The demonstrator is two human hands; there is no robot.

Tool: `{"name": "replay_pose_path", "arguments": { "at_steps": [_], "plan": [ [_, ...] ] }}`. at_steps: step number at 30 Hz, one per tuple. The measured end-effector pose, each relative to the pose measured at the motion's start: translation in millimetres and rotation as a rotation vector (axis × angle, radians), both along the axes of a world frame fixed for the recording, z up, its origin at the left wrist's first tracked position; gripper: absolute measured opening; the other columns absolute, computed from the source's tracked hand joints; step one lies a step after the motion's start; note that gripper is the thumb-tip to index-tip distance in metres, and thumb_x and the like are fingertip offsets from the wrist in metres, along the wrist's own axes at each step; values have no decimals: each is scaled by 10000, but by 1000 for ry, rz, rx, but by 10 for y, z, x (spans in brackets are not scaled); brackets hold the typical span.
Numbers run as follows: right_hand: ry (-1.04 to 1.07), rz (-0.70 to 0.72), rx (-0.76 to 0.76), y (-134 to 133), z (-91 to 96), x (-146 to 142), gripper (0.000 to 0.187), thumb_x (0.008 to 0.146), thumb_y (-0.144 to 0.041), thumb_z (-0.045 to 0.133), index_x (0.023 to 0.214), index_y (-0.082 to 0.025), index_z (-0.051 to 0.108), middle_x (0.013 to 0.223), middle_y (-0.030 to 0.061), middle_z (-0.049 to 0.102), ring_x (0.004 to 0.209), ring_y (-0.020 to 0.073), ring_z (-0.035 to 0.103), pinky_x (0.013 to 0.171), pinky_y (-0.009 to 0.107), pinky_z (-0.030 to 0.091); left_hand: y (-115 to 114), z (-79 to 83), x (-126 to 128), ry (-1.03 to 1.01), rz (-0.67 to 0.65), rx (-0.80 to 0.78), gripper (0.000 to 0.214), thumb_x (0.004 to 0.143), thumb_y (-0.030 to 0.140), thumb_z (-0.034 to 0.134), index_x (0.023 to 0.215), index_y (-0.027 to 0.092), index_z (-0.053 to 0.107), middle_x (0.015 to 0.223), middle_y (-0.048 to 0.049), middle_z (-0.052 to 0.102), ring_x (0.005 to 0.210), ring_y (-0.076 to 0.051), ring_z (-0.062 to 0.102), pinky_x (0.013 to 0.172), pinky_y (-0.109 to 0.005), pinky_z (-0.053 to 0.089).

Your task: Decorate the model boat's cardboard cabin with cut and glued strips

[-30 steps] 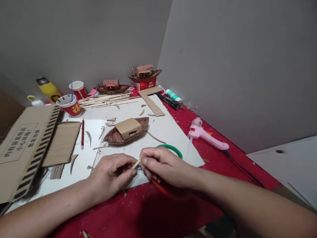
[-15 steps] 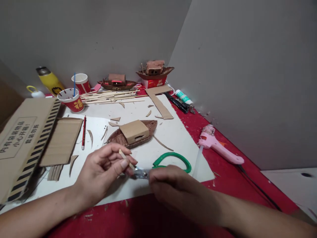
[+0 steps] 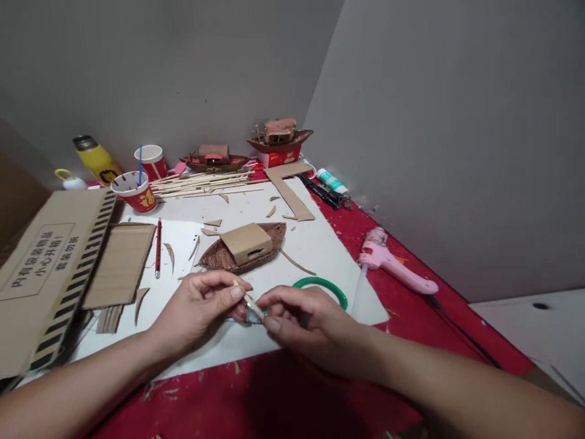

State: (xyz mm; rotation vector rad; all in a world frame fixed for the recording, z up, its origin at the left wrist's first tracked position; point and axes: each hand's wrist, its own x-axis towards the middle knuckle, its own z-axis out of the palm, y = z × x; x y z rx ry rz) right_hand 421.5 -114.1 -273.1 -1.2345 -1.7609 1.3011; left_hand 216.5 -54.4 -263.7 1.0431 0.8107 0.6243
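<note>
My left hand (image 3: 198, 308) pinches a short pale wooden stick (image 3: 250, 302) between thumb and fingers. The fingertips of my right hand (image 3: 313, 320) close on the lower end of the same stick. Beneath and behind my hands lies a cutting tool with a green loop handle (image 3: 325, 283); its metal part is mostly hidden. Just beyond my hands a brown model boat (image 3: 214, 255) with a bare cardboard cabin roof (image 3: 245, 241) rests on the white paper (image 3: 219, 347).
A pink glue gun (image 3: 397, 265) lies on the red cloth at right. Cardboard (image 3: 123, 262), a pencil (image 3: 158, 250) and a box (image 3: 46, 268) are at left. Wooden sticks (image 3: 201, 183), paper cups (image 3: 137, 198) and two finished boats (image 3: 214, 160) stand at the back.
My right hand has moved from beside the green-handled tool's pivot to the stick, and its fingers now grip the lower end. The view has shifted slightly.
</note>
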Motion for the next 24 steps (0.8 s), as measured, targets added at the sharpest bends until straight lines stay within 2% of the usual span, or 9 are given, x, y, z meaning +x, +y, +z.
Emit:
{"name": "replay_pose_path", "arguments": {
  "at_steps": [3, 5, 7, 11, 14, 18, 21, 24],
  "plan": [
    [-2, 57, 57, -3, 21, -15, 228, 895, -343, 522, 838, -149, 627, 605, -29, 521, 529, 86, 431, 509, 206, 359, -32, -11, 16, -15, -45, 23, 224, 749, 310, 794, 846, 130, 700, 644, -19, 702, 614, -98, 644, 648, -205, 517],
    [-1, 43, 86, -6, 30, -16, 228, 895, -324, 519, 808, -145, 629, 610, -10, 571, 541, 90, 468, 525, 207, 377, -50, -13, 30, -26, -71, 37, 230, 729, 291, 807, 814, 129, 669, 649, -18, 698, 616, -106, 644, 640, -218, 517],
    [39, 18, 13, -1, 39, -13, 227, 886, -333, 536, 812, -142, 632, 646, 14, 625, 564, 97, 513, 539, 209, 407, -63, -7, 44, -13, -82, 53, 238, 723, 287, 809, 781, 131, 640, 631, -16, 691, 593, -105, 635, 613, -217, 507],
    [215, 9, -248, 39, 61, 8, 292, 862, -421, 575, 839, -135, 629, 740, 40, 676, 556, 86, 556, 544, 215, 453, -70, 15, 56, 24, -52, 84, 255, 729, 306, 801, 741, 142, 607, 596, -18, 687, 546, -108, 625, 578, -225, 502],
    [324, -24, -337, 78, 70, 37, 386, 816, -511, 626, 908, -136, 618, 762, 42, 688, 534, 86, 577, 514, 215, 459, -64, 21, 45, 17, -21, 126, 245, 743, 305, 790, 735, 150, 601, 607, -30, 700, 549, -120, 638, 584, -243, 519],
    [292, -32, -357, 85, 87, 61, 419, 836, -539, 606, 909, -126, 624, 740, 35, 679, 513, 70, 558, 472, 182, 416, -58, 30, 27, 31, -3, 176, 208, 769, 277, 768, 746, 150, 605, 637, -34, 712, 577, -122, 655, 606, -244, 533],
    [215, -18, -348, 64, 105, 47, 363, 863, -485, 588, 810, -128, 630, 662, 4, 636, 491, 58, 515, 466, 171, 388, -74, 35, 15, 56, -13, 226, 189, 781, 262, 751, 743, 153, 602, 652, -26, 704, 605, -122, 651, 626, -243, 533],
    [169, -6, -275, 46, 110, 28, 352, 898, -432, 533, 724, -136, 607, 581, -18, 586, 482, 65, 502, 483, 181, 394, -109, 27, -7, 111, -22, 365, 149, 802, 251, 721, 752, 159, 615, 732, -38, 710, 668, -137, 657, 649, -252, 531]
  ]
}}
